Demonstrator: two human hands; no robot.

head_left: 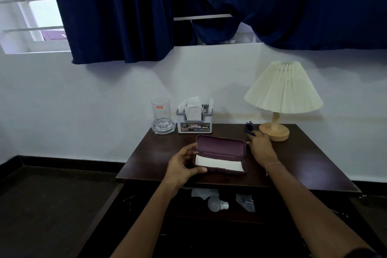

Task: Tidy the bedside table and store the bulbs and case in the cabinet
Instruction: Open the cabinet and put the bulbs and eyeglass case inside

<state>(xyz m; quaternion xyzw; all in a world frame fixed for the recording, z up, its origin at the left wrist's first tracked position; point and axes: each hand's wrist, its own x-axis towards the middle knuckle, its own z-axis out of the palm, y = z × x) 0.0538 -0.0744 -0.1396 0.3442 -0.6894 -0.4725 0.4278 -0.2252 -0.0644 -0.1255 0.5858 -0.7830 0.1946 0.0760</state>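
Left hand is gripping the open maroon plastic case; for right hand I cannot tell. Grey tissue holder is showing "OPEL".

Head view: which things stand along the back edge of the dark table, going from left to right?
From the left: clear glass → grey tissue holder → lamp with its pleated shade.

Matt plastic case; glossy dark wood table; clear glass tumbler.
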